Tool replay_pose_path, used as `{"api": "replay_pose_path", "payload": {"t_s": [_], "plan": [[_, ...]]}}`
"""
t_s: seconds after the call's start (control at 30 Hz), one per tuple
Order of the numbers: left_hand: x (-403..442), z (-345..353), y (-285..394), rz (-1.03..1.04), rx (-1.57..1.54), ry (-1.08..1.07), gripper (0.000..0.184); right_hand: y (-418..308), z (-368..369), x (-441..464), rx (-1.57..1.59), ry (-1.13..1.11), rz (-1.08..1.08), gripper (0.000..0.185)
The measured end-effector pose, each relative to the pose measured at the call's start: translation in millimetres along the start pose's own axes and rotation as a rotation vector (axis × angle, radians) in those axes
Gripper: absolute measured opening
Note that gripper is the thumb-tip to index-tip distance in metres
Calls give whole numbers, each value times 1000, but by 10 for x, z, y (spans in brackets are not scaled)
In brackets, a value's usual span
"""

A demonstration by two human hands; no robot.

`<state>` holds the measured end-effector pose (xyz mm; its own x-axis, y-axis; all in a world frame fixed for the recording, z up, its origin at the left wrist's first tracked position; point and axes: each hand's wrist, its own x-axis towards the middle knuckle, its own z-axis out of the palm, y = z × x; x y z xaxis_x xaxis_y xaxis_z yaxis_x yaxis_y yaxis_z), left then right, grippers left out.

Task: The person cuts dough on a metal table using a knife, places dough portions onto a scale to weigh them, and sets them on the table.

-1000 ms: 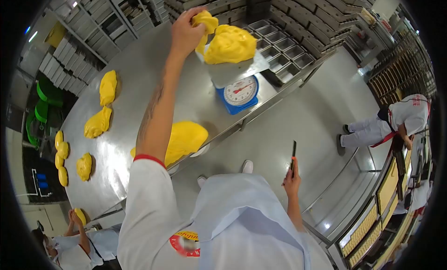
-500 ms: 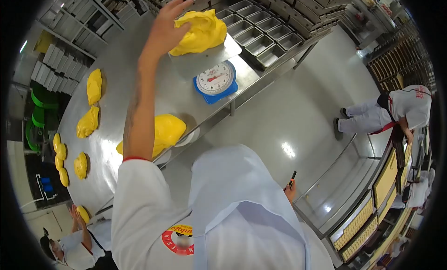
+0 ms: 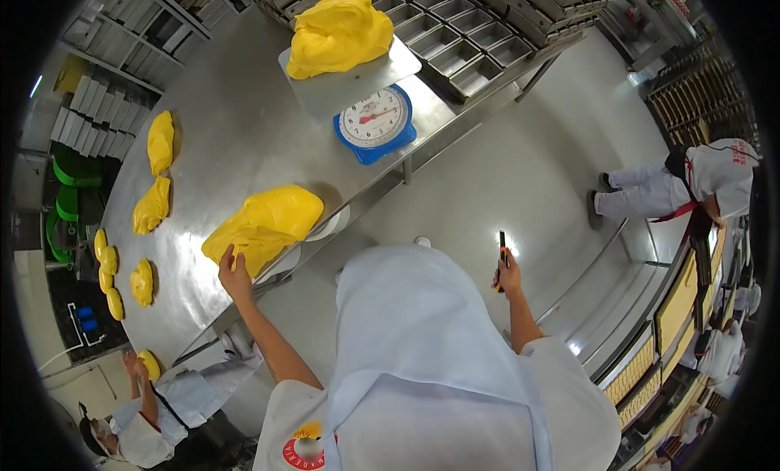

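My left hand (image 3: 236,274) is at the lower edge of a large piece of yellow dough (image 3: 272,223) on the steel table, its fingers apart and touching the dough. My right hand (image 3: 509,274), held out over the floor, is wrapped round a dark tool with an orange part (image 3: 502,248), perhaps a knife or scraper. A big lump of yellow dough (image 3: 340,36) rests on the plate of a blue scale (image 3: 375,123) with a round dial.
Smaller dough pieces (image 3: 161,143) lie along the left of the steel table (image 3: 244,122). Metal pans (image 3: 455,45) stand beside the scale. One co-worker (image 3: 154,406) handles dough at lower left; another person (image 3: 699,179) stands at right.
My left hand has left the dough on the scale and come down to the large piece near the table edge. My right hand has risen with the tool, after dipping lower.
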<state>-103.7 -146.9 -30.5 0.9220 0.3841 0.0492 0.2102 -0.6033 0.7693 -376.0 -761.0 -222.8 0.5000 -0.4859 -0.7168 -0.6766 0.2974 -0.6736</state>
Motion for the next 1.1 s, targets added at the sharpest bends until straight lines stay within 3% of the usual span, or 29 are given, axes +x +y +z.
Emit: {"api": "replay_pose_path", "payload": {"t_s": [0.2, 0.37, 0.47, 0.6, 0.7, 0.77, 0.83, 0.87, 0.97, 1.03, 1.1], "plan": [[-142, -36, -110, -46, 95, 0, 45, -396, 208, 218, 80, -42, -22, 57], [-140, 41, -260, -100, 61, -58, 49, -114, 328, 106, 63, -66, -10, 58], [-51, -27, -577, -105, 179, 37, 55, 253, 323, -62, 77, -41, 70, 59], [-51, -35, -712, -207, 300, 416, 72, 817, 225, -277, 61, -4, 184, 60], [101, -68, -1337, -366, 90, 345, 74, 1056, 133, -356, 72, 39, 241, 60], [75, 3, -1409, -522, -158, 348, 75, 1108, 109, -417, 95, 61, 244, 59], [-109, 63, -1055, -646, -338, 307, 75, 1037, 87, -435, 108, 73, 220, 58], [-92, 109, -1073, -606, -296, 356, 71, 1007, 89, -427, 132, 71, 208, 58], [-18, 230, -943, -43, 249, 532, 60, 891, 108, -376, 174, 62, 165, 58], [-85, 318, 124, 158, 163, 467, 50, 781, 142, -366, 165, 52, 130, 59], [-15, 488, 922, 504, 204, 382, 42, 689, 182, -337, 170, 46, 143, 57]]}}
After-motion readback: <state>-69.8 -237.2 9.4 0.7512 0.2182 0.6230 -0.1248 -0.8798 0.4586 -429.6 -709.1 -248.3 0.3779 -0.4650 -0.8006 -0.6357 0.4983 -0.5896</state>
